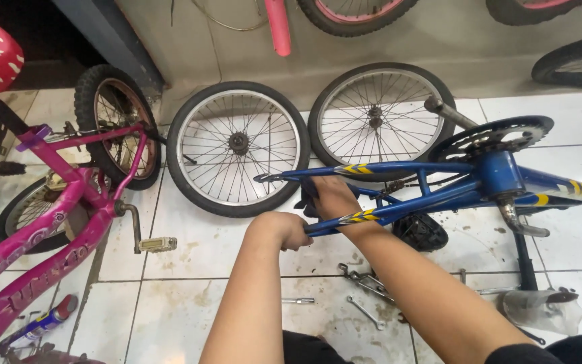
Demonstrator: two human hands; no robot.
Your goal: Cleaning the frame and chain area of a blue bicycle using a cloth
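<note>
A blue bicycle frame (432, 195) with yellow stripes lies on its side on the white tiled floor, its rear stays pointing left. My left hand (283, 229) is closed around the lower stay near its end. My right hand (331, 194) reaches between the two stays and presses a dark rag (306, 195) against the frame. A black chainring (490, 136) and a crank arm (449, 113) sit at the frame's bottom bracket.
Two loose spoked wheels (237, 147) (380, 116) lean on the grey wall. A pink bicycle (55, 216) stands at the left with its pedal (157, 243) sticking out. Wrenches and small tools (365, 283) lie on the tiles near my arms, a spray can (42, 325) at lower left.
</note>
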